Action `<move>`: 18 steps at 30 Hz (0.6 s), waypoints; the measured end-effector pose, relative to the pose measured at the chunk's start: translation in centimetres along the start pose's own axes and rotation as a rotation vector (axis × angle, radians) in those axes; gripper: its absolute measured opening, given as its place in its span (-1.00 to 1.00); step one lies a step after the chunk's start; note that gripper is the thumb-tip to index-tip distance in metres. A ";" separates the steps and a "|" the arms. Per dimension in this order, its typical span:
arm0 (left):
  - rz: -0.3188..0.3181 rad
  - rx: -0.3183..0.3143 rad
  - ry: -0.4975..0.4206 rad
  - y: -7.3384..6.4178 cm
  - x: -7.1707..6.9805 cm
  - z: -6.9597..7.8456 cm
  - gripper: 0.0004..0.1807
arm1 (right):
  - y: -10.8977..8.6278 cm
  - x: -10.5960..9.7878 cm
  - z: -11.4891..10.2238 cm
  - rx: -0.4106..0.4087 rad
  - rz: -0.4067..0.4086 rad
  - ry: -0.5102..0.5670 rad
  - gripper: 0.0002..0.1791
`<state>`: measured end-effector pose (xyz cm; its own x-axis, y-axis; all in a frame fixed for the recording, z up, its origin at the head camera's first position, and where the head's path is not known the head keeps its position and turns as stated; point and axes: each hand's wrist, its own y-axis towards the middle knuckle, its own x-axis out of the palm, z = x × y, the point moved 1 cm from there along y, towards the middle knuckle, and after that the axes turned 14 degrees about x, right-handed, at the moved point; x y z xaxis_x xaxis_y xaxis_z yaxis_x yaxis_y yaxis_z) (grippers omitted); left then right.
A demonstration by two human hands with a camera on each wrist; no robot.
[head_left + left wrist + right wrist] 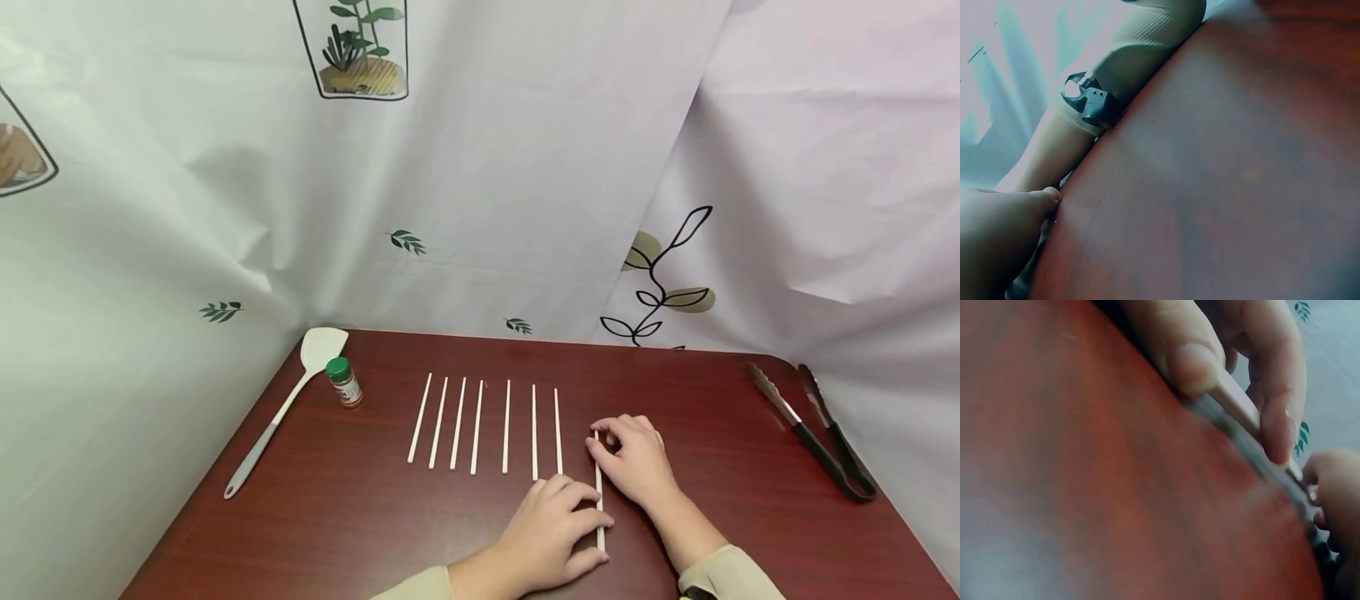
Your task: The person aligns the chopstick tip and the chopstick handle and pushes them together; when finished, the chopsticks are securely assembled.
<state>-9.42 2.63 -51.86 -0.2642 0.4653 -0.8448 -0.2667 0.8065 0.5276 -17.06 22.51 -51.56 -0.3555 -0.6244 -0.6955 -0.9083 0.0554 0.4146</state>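
Observation:
In the head view both hands are at a slim white chopstick (598,481) lying lengthwise at the right end of a row. My right hand (636,462) holds its far end. The right wrist view shows the thumb (1194,369) and a finger of that hand against the chopstick. Nearer the front, my left hand (546,533) grips the same chopstick lower down, fingertips and thumb along it; its fingers partly hide it. Several other white chopsticks (506,427) lie spaced side by side to the left. In the left wrist view, only part of my left hand (997,234) shows.
A white spatula with a grey handle (258,454) lies on the left of the dark red table (337,533), beside a green-capped spice jar (346,385). Black-handled tongs (825,454) lie at the right edge. A patterned white curtain (487,167) hangs behind the table.

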 end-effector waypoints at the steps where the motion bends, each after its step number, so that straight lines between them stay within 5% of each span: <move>1: 0.002 -0.012 0.024 0.3 0.2 -0.2 -0.58 | 0.2 0.0 0.1 0.008 -0.014 -0.024 -0.80; 8: 0.019 -0.074 0.169 1.5 0.9 -1.2 -0.62 | 1.2 0.4 0.3 0.056 -0.108 -0.093 -0.53; 18: -0.041 -0.145 0.233 2.4 1.2 -1.6 -0.62 | 2.9 1.2 0.2 0.105 -0.179 -0.154 -0.54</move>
<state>-11.89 4.56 -51.49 -0.4524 0.3233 -0.8312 -0.4072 0.7543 0.5150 -20.10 22.08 -51.29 -0.2094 -0.5059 -0.8368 -0.9748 0.0404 0.2195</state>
